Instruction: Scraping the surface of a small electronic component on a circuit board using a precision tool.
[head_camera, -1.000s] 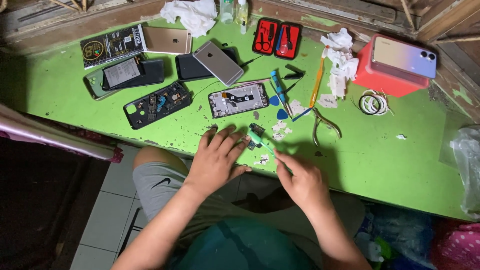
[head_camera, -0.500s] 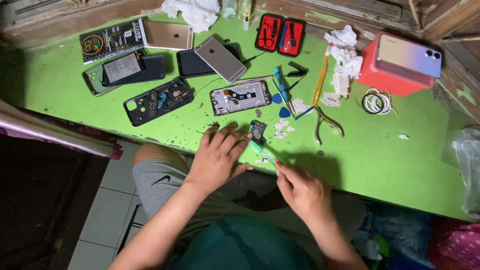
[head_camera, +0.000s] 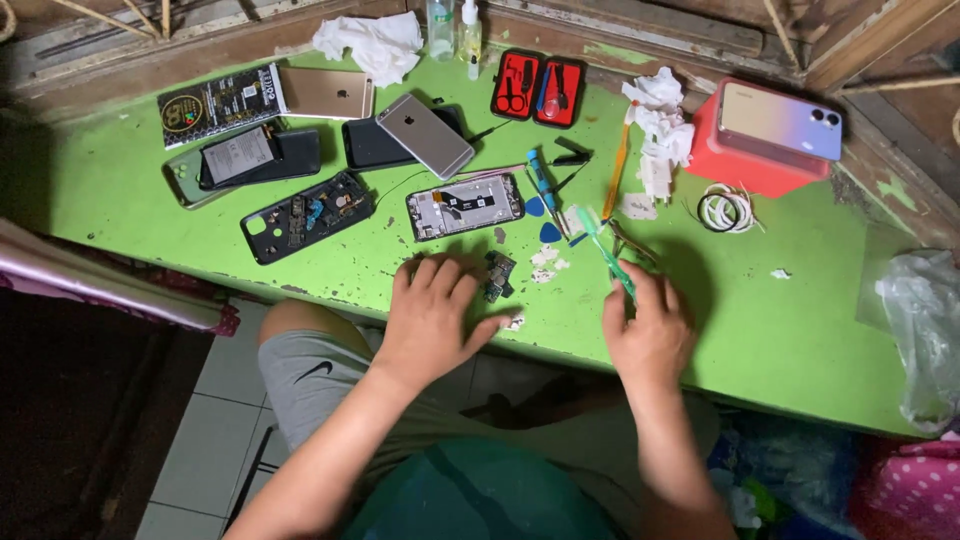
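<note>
The green toothbrush (head_camera: 605, 250) has just lifted off the green table (head_camera: 800, 340), pinched in the right hand (head_camera: 648, 335); the left hand (head_camera: 432, 318), fingers spread flat, stays beside the small circuit board (head_camera: 497, 276), freed for brushing

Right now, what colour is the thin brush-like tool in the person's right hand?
Translucent green; the thin brush-like tool sticks up from the right hand, clearest in the head view.
</note>
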